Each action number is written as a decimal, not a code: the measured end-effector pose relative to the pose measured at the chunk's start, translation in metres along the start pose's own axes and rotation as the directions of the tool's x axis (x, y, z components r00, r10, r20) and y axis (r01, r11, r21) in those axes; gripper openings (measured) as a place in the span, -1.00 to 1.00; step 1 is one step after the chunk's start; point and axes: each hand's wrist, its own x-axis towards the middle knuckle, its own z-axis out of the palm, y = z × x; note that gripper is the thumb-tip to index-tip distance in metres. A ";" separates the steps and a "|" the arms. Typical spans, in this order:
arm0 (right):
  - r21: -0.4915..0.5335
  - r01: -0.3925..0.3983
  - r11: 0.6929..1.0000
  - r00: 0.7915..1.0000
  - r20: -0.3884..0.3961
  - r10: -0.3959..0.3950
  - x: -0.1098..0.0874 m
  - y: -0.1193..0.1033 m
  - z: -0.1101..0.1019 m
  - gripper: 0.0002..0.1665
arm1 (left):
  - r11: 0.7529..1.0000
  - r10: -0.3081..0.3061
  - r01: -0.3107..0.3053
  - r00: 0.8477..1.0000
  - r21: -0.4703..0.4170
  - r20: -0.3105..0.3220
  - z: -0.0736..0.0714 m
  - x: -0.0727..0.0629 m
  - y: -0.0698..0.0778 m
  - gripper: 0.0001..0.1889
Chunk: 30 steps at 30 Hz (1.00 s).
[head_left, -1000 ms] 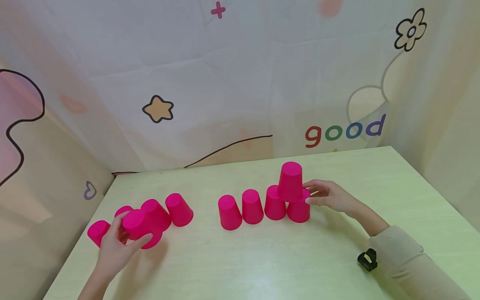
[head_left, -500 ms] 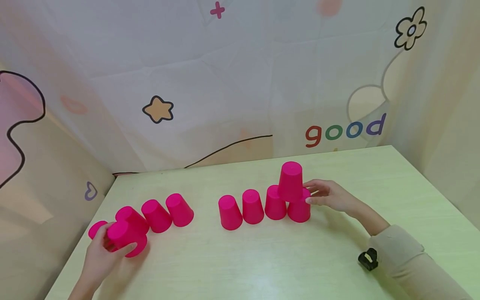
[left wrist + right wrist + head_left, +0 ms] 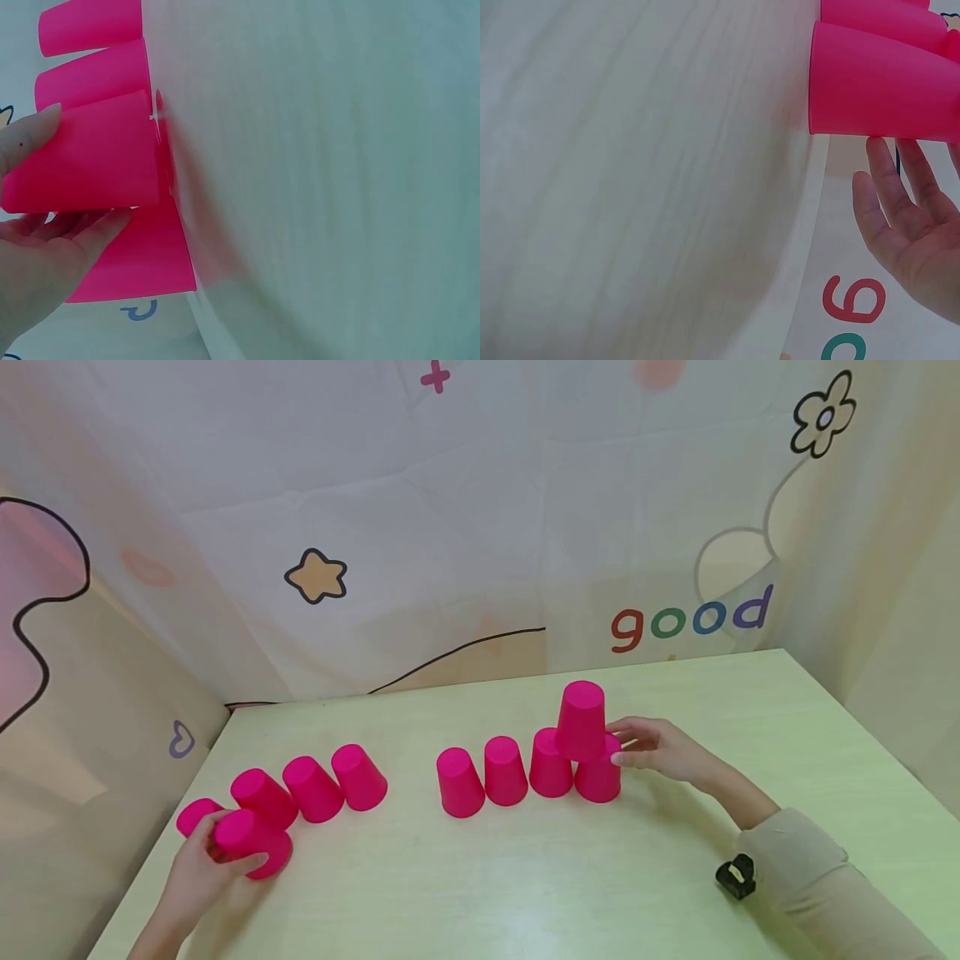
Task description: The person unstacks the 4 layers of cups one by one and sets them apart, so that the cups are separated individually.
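Note:
My left hand (image 3: 201,867) grips a pink cup (image 3: 255,845), thumb on one side and fingers on the other. It is upside down, just in front of the left row. In the left wrist view this held cup (image 3: 97,154) overlaps cups behind it; a narrow gap seems to part it from the table. On the right, one pink cup (image 3: 581,722) sits across two lower ones, the left (image 3: 550,768) and the right (image 3: 597,781). Fingertips of my right hand (image 3: 663,750) touch the right side of that stack; in the right wrist view its fingers (image 3: 885,169) are extended loosely against a cup.
Several upturned pink cups (image 3: 312,791) form a slanting row at the left. Two more, one (image 3: 460,785) beside the other (image 3: 506,772), stand left of the stack. A small black object (image 3: 736,877) lies by the right sleeve (image 3: 795,856). A printed curtain (image 3: 480,527) hangs behind the table.
My left hand has carried its cup leftward and nearer, uncovering the cups behind it; over the last half second it has sunk only slightly. The right hand and the stack have stayed put.

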 end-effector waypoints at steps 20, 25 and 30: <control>-0.018 -0.012 1.000 1.000 -0.004 0.012 0.002 -0.001 0.000 -0.45 | 0.984 0.174 -0.168 0.979 0.057 -0.103 -0.013 -0.010 0.025 -0.28; -0.025 -0.024 0.999 1.000 -0.009 0.023 0.001 -0.002 0.001 -0.44 | 0.967 0.256 -0.253 0.953 0.041 -0.163 -0.016 -0.013 0.038 -0.28; -0.027 -0.025 0.999 1.000 -0.015 0.025 0.001 -0.001 0.001 -0.44 | 0.942 0.321 -0.334 0.926 -0.033 -0.199 -0.011 -0.007 0.050 -0.34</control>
